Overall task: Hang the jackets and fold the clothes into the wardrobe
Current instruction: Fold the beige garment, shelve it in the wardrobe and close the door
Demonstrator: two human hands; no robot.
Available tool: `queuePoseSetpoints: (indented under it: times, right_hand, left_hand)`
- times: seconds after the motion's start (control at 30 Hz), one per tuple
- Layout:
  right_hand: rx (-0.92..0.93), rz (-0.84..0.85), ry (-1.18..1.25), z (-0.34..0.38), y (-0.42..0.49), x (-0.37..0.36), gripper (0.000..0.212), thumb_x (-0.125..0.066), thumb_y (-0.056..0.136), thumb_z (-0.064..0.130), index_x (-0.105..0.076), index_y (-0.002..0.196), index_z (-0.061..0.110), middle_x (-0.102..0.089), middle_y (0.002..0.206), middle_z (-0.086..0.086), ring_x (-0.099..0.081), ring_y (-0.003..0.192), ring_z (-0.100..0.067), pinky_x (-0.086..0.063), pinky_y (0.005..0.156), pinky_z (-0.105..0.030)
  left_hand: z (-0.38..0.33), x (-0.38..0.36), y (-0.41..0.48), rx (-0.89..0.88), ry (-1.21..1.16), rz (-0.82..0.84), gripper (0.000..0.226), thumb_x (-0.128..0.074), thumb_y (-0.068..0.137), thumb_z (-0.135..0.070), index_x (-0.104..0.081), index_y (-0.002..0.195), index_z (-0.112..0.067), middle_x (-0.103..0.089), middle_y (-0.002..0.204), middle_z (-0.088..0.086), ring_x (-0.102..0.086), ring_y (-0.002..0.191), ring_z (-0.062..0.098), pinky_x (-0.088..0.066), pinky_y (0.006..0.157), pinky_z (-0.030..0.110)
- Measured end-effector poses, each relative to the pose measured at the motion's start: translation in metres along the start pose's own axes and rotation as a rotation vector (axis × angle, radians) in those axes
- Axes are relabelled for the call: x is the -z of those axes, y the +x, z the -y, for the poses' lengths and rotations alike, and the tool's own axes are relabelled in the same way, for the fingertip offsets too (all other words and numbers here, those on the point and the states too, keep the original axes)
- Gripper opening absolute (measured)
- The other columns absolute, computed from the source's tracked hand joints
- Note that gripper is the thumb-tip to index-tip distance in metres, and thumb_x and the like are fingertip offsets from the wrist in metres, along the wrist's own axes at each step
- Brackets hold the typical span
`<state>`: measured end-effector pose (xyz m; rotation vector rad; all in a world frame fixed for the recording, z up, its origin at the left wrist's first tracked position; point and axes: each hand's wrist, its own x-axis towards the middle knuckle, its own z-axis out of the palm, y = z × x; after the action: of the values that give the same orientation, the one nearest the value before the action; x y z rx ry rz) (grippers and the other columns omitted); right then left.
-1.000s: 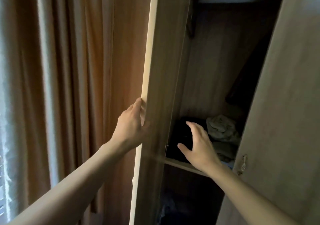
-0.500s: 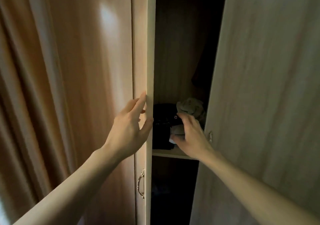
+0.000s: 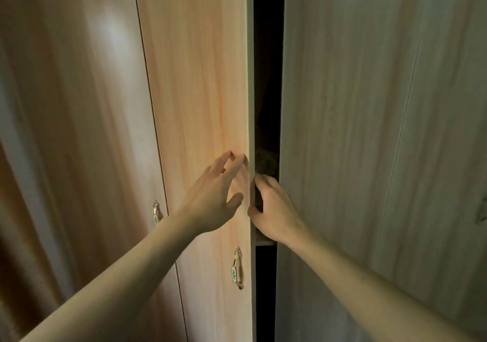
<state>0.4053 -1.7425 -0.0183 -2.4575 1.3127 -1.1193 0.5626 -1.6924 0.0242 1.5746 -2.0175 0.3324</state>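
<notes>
The wardrobe's left door [image 3: 200, 104], pale wood, stands nearly closed, leaving a narrow dark gap to the right door [image 3: 369, 143]. My left hand [image 3: 216, 196] lies with spread, straight fingers on the left door's face, close to its free edge. My right hand [image 3: 275, 207] is in the gap at shelf height, its fingertips hidden behind the door edge and nothing seen in its grasp. Just above it a greyish folded garment [image 3: 267, 161] shows on the shelf [image 3: 264, 242]. The rest of the inside is too dark to make out.
A gilt handle [image 3: 237, 267] hangs low on the left door, another handle [image 3: 156, 213] on the panel further left. A third handle [image 3: 482, 213] shows at the right edge. A brown curtain [image 3: 15, 223] hangs at the far left.
The left door has swung almost shut under my left hand, and the gap has narrowed greatly. My right hand has drawn back from the clothes on the shelf to the gap's mouth.
</notes>
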Motion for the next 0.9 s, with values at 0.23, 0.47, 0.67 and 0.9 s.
queuePoseSetpoints:
  times: [0.23,0.47,0.67,0.9]
  right_hand:
    - [-0.019,-0.027,-0.029,-0.025,0.015,0.004,0.070,-0.063,0.092,0.040,-0.030,0.152,0.027,-0.034,0.156,0.004,-0.036,0.142,-0.021,-0.033,0.114,-0.041]
    - [0.032,-0.086,0.060,-0.057,0.032,0.003,0.060,-0.065,0.092,0.034,-0.041,0.147,0.029,-0.039,0.153,0.003,-0.038,0.140,-0.022,-0.032,0.117,-0.045]
    - [0.010,-0.098,0.114,-0.082,0.042,0.003,0.063,-0.065,0.091,0.036,-0.039,0.148,0.025,-0.040,0.151,0.001,-0.040,0.138,-0.020,-0.034,0.114,-0.040]
    - [-0.056,-0.133,-0.079,-0.101,0.065,0.013,0.075,-0.068,0.089,0.037,-0.029,0.151,0.019,-0.034,0.154,-0.005,-0.036,0.140,-0.021,-0.033,0.114,-0.034]
  left_hand:
    - [-0.007,-0.009,0.025,0.054,0.037,0.009,0.075,-0.054,0.098,-0.039,-0.007,0.156,-0.040,-0.006,0.166,-0.010,-0.021,0.150,0.019,-0.031,0.115,0.036]
    - [-0.017,-0.025,0.039,0.098,0.095,0.000,0.081,-0.056,0.096,-0.042,-0.001,0.155,-0.040,-0.002,0.166,-0.009,-0.029,0.147,0.020,-0.038,0.111,0.036]
    - [-0.013,-0.054,0.060,0.070,0.088,-0.085,0.081,-0.059,0.095,-0.039,-0.005,0.156,-0.041,-0.004,0.165,-0.005,-0.036,0.142,0.020,-0.048,0.100,0.031]
    - [0.010,-0.091,0.092,-0.004,0.159,-0.197,0.081,-0.061,0.092,-0.034,-0.012,0.156,-0.038,-0.001,0.166,0.006,-0.011,0.151,0.031,-0.037,0.111,0.045]
